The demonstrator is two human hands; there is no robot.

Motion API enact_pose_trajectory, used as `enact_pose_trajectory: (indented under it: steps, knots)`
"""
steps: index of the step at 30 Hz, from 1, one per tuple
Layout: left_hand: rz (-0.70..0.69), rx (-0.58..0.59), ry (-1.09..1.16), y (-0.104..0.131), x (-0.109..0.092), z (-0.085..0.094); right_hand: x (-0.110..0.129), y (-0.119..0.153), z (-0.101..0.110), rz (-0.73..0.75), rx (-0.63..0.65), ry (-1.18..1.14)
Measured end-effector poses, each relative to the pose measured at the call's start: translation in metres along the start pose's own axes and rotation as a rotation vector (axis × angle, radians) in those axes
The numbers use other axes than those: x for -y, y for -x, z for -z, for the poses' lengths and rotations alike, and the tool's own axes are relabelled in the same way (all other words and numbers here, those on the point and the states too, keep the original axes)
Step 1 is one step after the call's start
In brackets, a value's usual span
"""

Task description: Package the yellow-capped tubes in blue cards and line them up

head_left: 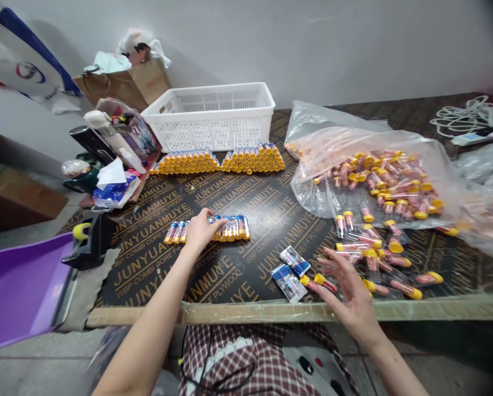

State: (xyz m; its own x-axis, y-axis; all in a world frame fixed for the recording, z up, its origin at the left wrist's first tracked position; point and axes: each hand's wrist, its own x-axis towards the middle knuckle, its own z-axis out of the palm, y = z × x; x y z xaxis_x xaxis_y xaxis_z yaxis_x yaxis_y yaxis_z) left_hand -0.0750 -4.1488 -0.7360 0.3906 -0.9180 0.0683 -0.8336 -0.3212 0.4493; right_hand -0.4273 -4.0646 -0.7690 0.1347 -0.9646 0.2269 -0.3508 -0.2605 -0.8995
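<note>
My left hand (203, 228) rests over a row of labelled tubes with yellow caps (234, 227) in the middle of the table; what its fingertips grip, if anything, is hidden. To the right, my right hand (348, 286) hovers with its fingers spread, holding nothing. Beside its fingertips lie two yellow-capped tubes (326, 282). Left of these are two stacks of blue and white labels (290, 282). Loose tubes with pink contents (403, 287) are scattered beyond my right hand. Behind them, many more spill from a clear plastic bag (316, 190).
A white basket (217, 124) stands at the back, with stacked capped tubes (252, 159) before it. At left are a tape dispenser (92, 239), bottles (106, 135) and a purple dustpan (23, 286). A white cable (469, 115) lies back right.
</note>
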Motion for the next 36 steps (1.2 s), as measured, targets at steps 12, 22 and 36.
enact_pose_trajectory:
  steps: [12, 22, 36]
  knots:
    - [-0.183, 0.431, 0.276, 0.124, -0.075, -0.064, -0.018, -0.015, 0.017, 0.086, 0.243, 0.603]
    - [-0.251, 0.386, 0.209, 0.135, -0.08, -0.069, -0.008, -0.033, 0.027, -0.081, 0.522, 0.625]
    - [0.237, 0.477, 1.1, 0.132, -0.083, -0.064, 0.015, -0.053, 0.036, -0.006, 0.512, 0.497]
